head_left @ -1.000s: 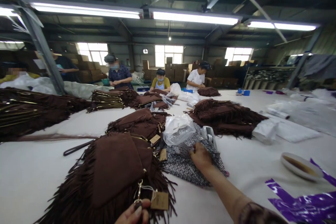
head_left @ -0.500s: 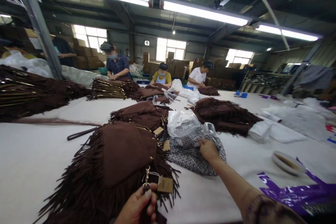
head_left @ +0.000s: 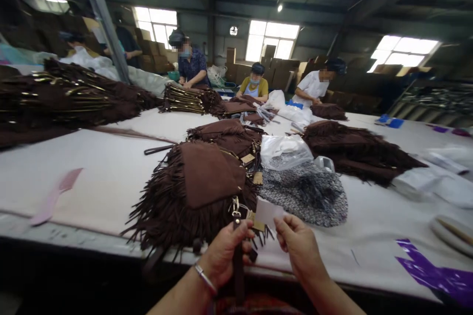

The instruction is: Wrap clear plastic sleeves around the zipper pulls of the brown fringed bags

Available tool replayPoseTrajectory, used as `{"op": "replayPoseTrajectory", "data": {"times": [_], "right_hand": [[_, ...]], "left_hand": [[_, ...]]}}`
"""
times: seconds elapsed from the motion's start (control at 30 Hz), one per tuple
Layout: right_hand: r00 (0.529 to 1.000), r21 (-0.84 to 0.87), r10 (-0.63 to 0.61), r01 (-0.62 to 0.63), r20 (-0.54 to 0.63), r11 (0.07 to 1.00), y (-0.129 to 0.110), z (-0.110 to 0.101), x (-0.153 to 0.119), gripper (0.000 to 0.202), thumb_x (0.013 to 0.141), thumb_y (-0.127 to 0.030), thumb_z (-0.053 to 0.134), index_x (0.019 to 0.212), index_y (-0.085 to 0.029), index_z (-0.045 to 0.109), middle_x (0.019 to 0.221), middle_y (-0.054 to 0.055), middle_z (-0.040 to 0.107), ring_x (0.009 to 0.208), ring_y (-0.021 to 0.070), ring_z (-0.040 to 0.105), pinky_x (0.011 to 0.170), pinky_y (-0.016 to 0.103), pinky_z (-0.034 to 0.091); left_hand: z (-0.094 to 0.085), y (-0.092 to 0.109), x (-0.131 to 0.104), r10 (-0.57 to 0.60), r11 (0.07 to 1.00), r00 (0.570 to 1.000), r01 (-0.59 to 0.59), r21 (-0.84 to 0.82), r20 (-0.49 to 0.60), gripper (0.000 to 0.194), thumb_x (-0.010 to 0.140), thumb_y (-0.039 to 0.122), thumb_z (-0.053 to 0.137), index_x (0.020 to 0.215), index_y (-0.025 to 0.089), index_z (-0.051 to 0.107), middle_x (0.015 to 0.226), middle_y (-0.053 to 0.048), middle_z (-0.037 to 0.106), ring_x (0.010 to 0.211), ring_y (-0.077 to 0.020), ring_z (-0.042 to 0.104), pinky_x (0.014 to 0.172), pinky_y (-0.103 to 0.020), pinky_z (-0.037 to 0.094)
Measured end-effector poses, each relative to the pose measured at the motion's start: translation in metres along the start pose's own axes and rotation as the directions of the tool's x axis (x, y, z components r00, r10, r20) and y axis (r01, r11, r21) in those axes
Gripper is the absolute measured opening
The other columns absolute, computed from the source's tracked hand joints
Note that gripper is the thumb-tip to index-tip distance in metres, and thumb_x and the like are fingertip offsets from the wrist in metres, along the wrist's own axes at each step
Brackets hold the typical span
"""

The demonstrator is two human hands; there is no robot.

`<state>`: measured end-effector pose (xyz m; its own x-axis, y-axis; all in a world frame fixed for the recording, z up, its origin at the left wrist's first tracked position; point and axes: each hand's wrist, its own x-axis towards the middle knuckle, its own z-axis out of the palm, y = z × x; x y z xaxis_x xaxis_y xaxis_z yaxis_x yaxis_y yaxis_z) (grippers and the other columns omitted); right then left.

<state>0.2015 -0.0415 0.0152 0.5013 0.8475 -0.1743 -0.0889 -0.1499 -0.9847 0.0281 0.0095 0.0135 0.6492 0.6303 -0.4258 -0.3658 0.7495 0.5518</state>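
A dark brown fringed bag [head_left: 212, 172] lies at the table's front edge. My left hand [head_left: 227, 251] is closed around its brown strap [head_left: 238, 261], just below a gold-coloured clasp [head_left: 235, 206]. In my right hand [head_left: 295, 241], thumb and fingers pinch a small whitish slip [head_left: 269, 212], which partly covers a tan tag [head_left: 258, 224] beside the bag. Behind my right hand lies a grey speckled cloth [head_left: 303, 192] with a clear plastic bag [head_left: 284, 150] on its far part.
More fringed bags are piled at the left [head_left: 74, 93] and right [head_left: 354, 150]. A pink comb [head_left: 55, 197] lies front left. Purple plastic [head_left: 436, 270] and a tape roll [head_left: 453, 231] are at right. Several people work across the table [head_left: 22, 162].
My right hand has come back from the speckled cloth with the slip, close to my left hand. The view has shifted left and down, bringing the pink comb into sight.
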Motion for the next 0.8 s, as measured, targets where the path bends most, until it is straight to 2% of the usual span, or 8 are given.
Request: {"op": "replayPoseTrajectory", "data": {"times": [0.13, 0.27, 0.33, 0.4, 0.47, 0.53, 0.63, 0.8], "right_hand": [[0.996, -0.171, 0.041, -0.027, 0.082, 0.985, 0.007, 0.017, -0.015, 0.047, 0.069, -0.063, 0.067, 0.062, -0.021, 0.047, 0.043, -0.006, 0.043, 0.040, 0.0086, 0.034, 0.041, 0.023, 0.025], [0.980, -0.471, -0.097, 0.170, 0.174, 0.866, -0.007, -0.007, -0.021, 0.044, 0.080, -0.062, 0.054, 0.065, -0.021, 0.054, 0.051, -0.002, 0.051, 0.050, 0.0139, 0.046, 0.049, 0.026, 0.036], [0.946, -0.558, -0.264, 0.326, 0.191, 0.763, -0.022, -0.018, -0.018, 0.040, 0.085, -0.057, 0.050, 0.082, -0.019, 0.063, 0.072, 0.005, 0.063, 0.066, 0.0180, 0.055, 0.060, 0.029, 0.043], [0.887, -0.578, -0.389, 0.458, 0.249, 0.675, -0.037, -0.018, -0.010, 0.040, 0.084, -0.052, 0.053, 0.102, -0.019, 0.065, 0.103, 0.011, 0.066, 0.090, 0.0232, 0.059, 0.076, 0.033, 0.046], [0.851, -0.556, -0.361, 0.523, 0.381, 0.646, -0.049, -0.006, -0.001, 0.038, 0.081, -0.046, 0.057, 0.104, -0.019, 0.068, 0.111, 0.011, 0.066, 0.100, 0.0252, 0.057, 0.084, 0.034, 0.044], [0.841, -0.532, -0.201, 0.484, 0.502, 0.695, -0.055, 0.009, 0.006, 0.026, 0.080, -0.039, 0.057, 0.084, -0.018, 0.072, 0.088, 0.007, 0.071, 0.084, 0.0214, 0.060, 0.074, 0.030, 0.045], [0.830, -0.465, -0.026, 0.338, 0.557, 0.818, -0.057, 0.014, 0.008, 0.027, 0.078, -0.035, 0.057, 0.061, -0.016, 0.065, 0.057, -0.001, 0.060, 0.057, 0.0126, 0.050, 0.053, 0.023, 0.036], [0.883, -0.324, 0.077, 0.088, 0.462, 0.942, -0.042, -0.026, -0.008, 0.033, 0.073, -0.046, 0.067, 0.063, -0.014, 0.066, 0.054, -0.003, 0.055, 0.052, 0.0098, 0.044, 0.049, 0.021, 0.032]], "left_hand": [[0.005, -0.004, 0.001, 0.137, 0.975, 0.987, -0.119, 0.187, -0.088, 0.042, 0.062, 0.038, 0.082, 0.083, 0.016, 0.053, 0.060, 0.007, 0.045, 0.048, -0.0047, 0.037, 0.043, -0.019, 0.028], [0.002, 0.001, -0.001, 0.155, 0.960, 0.982, -0.125, 0.251, -0.106, 0.039, 0.059, 0.035, 0.081, 0.074, 0.016, 0.050, 0.057, 0.007, 0.044, 0.047, -0.0045, 0.035, 0.044, -0.019, 0.025], [0.000, 0.005, -0.003, 0.140, 0.954, 0.987, -0.113, 0.280, -0.081, 0.037, 0.060, 0.033, 0.080, 0.074, 0.016, 0.051, 0.058, 0.007, 0.045, 0.048, -0.0046, 0.035, 0.044, -0.019, 0.024], [0.000, 0.007, -0.004, 0.107, 0.949, 0.993, -0.087, 0.305, -0.051, 0.034, 0.062, 0.032, 0.079, 0.074, 0.015, 0.051, 0.059, 0.006, 0.046, 0.048, -0.0049, 0.035, 0.044, -0.019, 0.025], [0.001, 0.008, -0.004, 0.067, 0.948, 0.998, -0.058, 0.312, -0.019, 0.033, 0.063, 0.031, 0.078, 0.073, 0.015, 0.052, 0.059, 0.006, 0.045, 0.049, -0.0054, 0.036, 0.045, -0.020, 0.027], [0.002, 0.007, -0.006, 0.057, 0.947, 0.998, -0.052, 0.318, -0.008, 0.033, 0.063, 0.032, 0.078, 0.073, 0.015, 0.052, 0.058, 0.006, 0.045, 0.050, -0.0057, 0.037, 0.046, -0.020, 0.029], [0.002, 0.002, -0.013, 0.084, 0.941, 0.995, -0.059, 0.333, -0.061, 0.035, 0.067, 0.039, 0.077, 0.078, 0.015, 0.053, 0.065, 0.004, 0.052, 0.051, -0.0062, 0.043, 0.047, -0.020, 0.034], [-0.005, -0.010, -0.042, -0.032, 0.926, 0.998, 0.051, 0.373, -0.059, 0.037, 0.074, 0.048, 0.069, 0.090, 0.016, 0.058, 0.081, -0.005, 0.065, 0.062, -0.0135, 0.059, 0.055, -0.025, 0.044]]}}
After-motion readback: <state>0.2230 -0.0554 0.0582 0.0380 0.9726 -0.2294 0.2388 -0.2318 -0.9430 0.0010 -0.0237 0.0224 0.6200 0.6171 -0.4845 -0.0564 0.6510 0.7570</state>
